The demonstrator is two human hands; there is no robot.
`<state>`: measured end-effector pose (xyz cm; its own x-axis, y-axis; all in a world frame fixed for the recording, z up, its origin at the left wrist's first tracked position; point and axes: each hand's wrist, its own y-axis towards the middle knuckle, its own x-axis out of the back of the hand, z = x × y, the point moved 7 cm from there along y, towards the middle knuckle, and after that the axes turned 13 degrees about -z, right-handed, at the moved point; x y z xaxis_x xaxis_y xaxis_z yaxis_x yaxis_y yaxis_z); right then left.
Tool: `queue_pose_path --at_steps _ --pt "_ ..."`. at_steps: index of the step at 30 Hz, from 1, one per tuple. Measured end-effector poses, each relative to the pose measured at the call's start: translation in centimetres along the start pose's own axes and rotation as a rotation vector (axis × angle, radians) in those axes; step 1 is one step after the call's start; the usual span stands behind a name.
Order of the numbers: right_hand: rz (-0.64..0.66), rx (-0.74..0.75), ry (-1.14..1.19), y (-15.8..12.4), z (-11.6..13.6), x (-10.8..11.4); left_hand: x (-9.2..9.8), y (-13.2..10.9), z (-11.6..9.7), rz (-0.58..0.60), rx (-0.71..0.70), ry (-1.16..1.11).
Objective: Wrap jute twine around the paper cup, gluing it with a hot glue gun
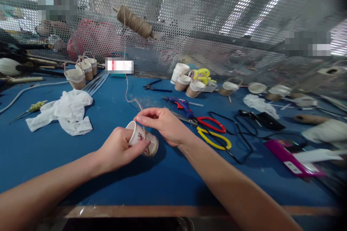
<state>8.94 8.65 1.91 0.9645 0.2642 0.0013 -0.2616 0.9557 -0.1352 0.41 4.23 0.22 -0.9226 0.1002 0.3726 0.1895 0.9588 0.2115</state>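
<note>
My left hand [119, 149] grips a small white paper cup [138, 138] lying on its side above the blue table [162, 180]; its lower part is wound with brown twine. My right hand [162, 122] pinches the twine strand [127, 90] just above the cup. That strand runs up to a spool of jute twine [134, 21] hanging on the perforated metal screen at the back.
A glue gun [181, 104], red- and yellow-handled scissors [211, 130] and black cables lie right of my hands. A crumpled white cloth [65, 110] lies to the left. Twine-wrapped cups stand at back left [77, 77] and back centre [189, 85]. A pink box [290, 157] sits right.
</note>
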Motion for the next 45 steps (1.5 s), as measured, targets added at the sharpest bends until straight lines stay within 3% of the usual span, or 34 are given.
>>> queue_pose_path --at_steps 5,12,21,45 --pt "-0.165 0.132 0.095 0.0 1.8 2.4 0.7 0.7 1.3 -0.099 0.337 -0.41" --pt "-0.332 0.247 0.053 -0.3 2.9 4.2 0.5 0.6 1.5 -0.131 0.446 -0.549" --pt "-0.338 0.28 -0.026 0.0 2.2 4.1 0.6 0.3 1.1 -0.13 0.424 -0.525" --pt "-0.285 0.142 -0.068 0.1 -0.1 3.4 1.8 0.1 0.0 -0.203 0.168 -0.338"
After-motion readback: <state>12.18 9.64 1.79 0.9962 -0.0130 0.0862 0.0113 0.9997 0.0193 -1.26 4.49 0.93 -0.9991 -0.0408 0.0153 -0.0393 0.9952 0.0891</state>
